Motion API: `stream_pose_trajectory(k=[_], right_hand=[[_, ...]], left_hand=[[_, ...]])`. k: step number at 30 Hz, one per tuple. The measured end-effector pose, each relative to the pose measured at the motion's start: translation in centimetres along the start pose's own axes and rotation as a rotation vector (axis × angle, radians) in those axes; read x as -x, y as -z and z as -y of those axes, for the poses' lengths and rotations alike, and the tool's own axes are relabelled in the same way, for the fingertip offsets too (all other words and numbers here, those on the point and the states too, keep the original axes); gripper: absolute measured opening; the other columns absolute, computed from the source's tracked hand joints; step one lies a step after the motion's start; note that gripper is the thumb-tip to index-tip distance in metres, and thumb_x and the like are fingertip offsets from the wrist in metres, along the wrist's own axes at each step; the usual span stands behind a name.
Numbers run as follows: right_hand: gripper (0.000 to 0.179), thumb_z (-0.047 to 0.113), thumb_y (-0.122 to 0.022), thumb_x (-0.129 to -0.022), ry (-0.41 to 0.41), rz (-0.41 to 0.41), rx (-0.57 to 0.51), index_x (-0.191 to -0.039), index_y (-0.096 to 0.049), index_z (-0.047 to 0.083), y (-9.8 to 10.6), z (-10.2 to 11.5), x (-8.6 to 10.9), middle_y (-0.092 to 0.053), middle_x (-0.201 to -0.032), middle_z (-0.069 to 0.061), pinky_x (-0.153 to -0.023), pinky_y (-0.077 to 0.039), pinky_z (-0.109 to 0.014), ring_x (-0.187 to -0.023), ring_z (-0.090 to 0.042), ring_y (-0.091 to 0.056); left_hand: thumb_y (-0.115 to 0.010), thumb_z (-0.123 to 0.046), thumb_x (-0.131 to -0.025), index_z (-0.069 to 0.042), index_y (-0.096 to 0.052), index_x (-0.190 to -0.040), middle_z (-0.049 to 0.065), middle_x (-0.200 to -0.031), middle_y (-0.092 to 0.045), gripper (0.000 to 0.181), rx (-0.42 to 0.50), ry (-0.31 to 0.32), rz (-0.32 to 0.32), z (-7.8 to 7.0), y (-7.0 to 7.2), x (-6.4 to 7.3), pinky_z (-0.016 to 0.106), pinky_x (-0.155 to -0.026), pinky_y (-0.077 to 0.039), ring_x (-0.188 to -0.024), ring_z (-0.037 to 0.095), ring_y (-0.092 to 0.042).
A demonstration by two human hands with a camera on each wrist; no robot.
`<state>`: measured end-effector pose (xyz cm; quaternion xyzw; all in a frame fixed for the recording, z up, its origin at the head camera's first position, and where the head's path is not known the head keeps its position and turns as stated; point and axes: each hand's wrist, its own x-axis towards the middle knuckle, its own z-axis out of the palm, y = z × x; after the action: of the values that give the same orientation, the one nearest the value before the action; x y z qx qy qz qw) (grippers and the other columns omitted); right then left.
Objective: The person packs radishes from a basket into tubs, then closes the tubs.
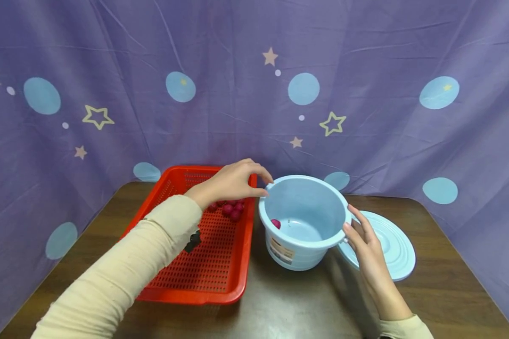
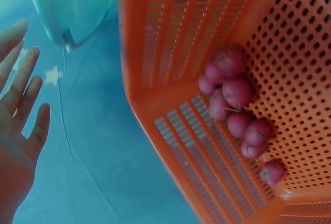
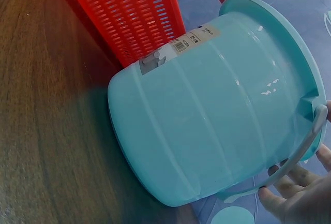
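A light blue bucket [image 1: 301, 249] stands on the table with its mouth tilted toward me. One red radish [image 1: 275, 223] lies inside it. At the bucket's left rim is my left hand [image 1: 239, 181], thumb and fingers spread apart around the rim's edge; the left wrist view shows its fingers [image 2: 23, 87] extended, holding nothing. My right hand [image 1: 369, 254] grips the right rim by the handle mount, thumb in front and fingers behind. The bucket's handle [image 3: 295, 159] crosses that hand in the right wrist view. Several round red radishes [image 2: 238, 92] lie in the red basket [image 1: 237, 294].
To the bucket's right a light blue lid [image 1: 392, 245] lies flat on the wooden table [image 1: 288, 310], partly behind my right hand. The basket stands close on the bucket's left. A purple curtain [image 1: 237, 94] with stars and dots hangs behind the table.
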<state>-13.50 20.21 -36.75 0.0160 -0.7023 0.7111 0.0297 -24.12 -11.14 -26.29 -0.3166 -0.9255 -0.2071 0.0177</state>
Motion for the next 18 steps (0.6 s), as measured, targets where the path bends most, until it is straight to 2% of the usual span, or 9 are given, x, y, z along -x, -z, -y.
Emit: stream_pose_trajectory(k=[3,7,12,18], right_hand=[[0.056,0.027,-0.052,-0.104,0.002,-0.004,0.001,-0.155,-0.031,0.017,0.1,0.0,-0.1,-0.028,-0.158,-0.015,-0.096,-0.037,-0.015,-0.141,-0.024,-0.031],[0.056,0.028,-0.052,-0.104,0.001,-0.006,0.003,-0.155,-0.032,0.017,0.0,0.0,-0.1,-0.029,-0.157,-0.014,-0.096,-0.037,-0.015,-0.141,-0.024,-0.030],[0.056,0.027,-0.053,-0.104,-0.001,-0.009,0.003,-0.155,-0.032,0.017,0.0,0.1,-0.2,-0.030,-0.157,-0.014,-0.097,-0.037,-0.016,-0.140,-0.022,-0.032],[0.056,0.028,-0.053,-0.104,0.001,-0.011,0.000,-0.155,-0.032,0.017,0.0,0.0,-0.1,-0.031,-0.156,-0.015,-0.096,-0.038,-0.015,-0.140,-0.023,-0.033]], left_hand=[[-0.077,-0.033,-0.087,-0.026,-0.074,-0.112,-0.010,-0.109,-0.068,0.026,0.036,0.043,-0.028,1.2,0.5,0.3,0.038,-0.093,-0.045,-0.107,0.015,-0.055],[-0.075,-0.029,-0.089,-0.020,-0.073,-0.113,-0.004,-0.112,-0.069,0.026,0.083,0.110,-0.055,3.2,0.8,1.1,0.038,-0.095,-0.045,-0.106,0.018,-0.059],[-0.075,-0.027,-0.089,-0.016,-0.072,-0.114,0.001,-0.118,-0.068,0.028,0.109,0.187,-0.064,5.9,0.4,2.2,0.043,-0.100,-0.043,-0.115,0.023,-0.059],[-0.073,-0.027,-0.090,-0.014,-0.071,-0.116,0.004,-0.120,-0.067,0.029,0.147,0.278,-0.075,8.6,-0.1,3.4,0.048,-0.101,-0.041,-0.118,0.028,-0.056]])
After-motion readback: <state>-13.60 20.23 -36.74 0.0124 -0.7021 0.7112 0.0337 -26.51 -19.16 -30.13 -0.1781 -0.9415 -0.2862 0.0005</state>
